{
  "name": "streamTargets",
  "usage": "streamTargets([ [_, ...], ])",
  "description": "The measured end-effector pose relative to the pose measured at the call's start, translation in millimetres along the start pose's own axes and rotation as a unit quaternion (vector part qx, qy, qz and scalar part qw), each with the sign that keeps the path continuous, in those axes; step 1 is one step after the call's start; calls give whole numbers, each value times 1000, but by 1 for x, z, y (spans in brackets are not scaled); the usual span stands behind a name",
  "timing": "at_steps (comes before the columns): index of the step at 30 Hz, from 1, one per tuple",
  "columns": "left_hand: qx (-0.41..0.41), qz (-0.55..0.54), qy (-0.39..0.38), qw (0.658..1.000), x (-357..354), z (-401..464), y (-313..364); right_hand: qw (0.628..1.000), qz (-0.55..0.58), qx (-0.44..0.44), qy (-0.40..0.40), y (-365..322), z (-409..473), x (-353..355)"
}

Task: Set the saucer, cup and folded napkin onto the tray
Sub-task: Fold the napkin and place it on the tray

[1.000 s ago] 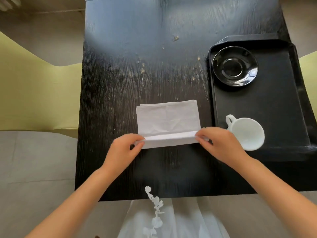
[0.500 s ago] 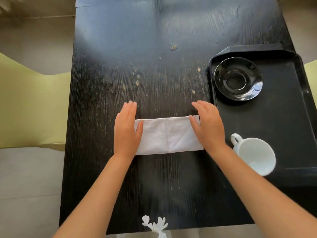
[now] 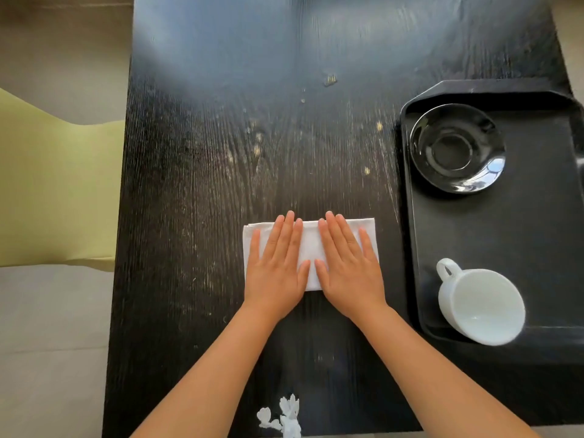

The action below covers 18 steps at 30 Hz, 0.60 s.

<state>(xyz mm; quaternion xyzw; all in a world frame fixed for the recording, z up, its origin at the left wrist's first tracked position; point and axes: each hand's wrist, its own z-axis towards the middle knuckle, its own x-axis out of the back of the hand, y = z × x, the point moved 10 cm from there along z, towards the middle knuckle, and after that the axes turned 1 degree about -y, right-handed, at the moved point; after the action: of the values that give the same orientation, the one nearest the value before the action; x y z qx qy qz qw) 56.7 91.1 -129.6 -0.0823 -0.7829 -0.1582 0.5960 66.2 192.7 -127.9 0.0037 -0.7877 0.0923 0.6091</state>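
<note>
A black tray (image 3: 537, 248) sits at the right side of the dark wooden table (image 3: 221, 153). On its far part lies a glossy black saucer (image 3: 456, 148); on its near part a white cup (image 3: 480, 306) lies tipped on its side, mouth toward the person, handle pointing away. Nothing stands between the tray and the folded white napkin (image 3: 311, 245), which lies on the bare table just left of the tray.

The left hand (image 3: 278, 267) and right hand (image 3: 346, 263) both rest flat on the napkin, palms down, fingers stretched out straight, thumbs nearly touching; neither grips anything. They cover most of the cloth, so its near edge is largely hidden.

The tray's right side runs out of view. The tabletop shows pale scuffs and specks along its grain. A yellow-green seat (image 3: 57, 184) stands to the left, on a pale grey floor (image 3: 47, 358). At the table's near edge a white, flower-like trim (image 3: 284, 415) shows, hard to make out.
</note>
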Motion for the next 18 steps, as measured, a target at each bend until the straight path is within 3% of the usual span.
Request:
streamTargets([
  [5, 97, 6, -2, 995, 2, -18, -38, 995, 9, -102, 12, 29, -2, 6],
  [9, 119, -27, 12, 993, 4, -21, -43, 980, 24, -194, 35, 50, -12, 9],
  [18, 221, -198, 57, 953, 19, -27, -57, 974, 72, -210, 35, 49, -20, 22],
])
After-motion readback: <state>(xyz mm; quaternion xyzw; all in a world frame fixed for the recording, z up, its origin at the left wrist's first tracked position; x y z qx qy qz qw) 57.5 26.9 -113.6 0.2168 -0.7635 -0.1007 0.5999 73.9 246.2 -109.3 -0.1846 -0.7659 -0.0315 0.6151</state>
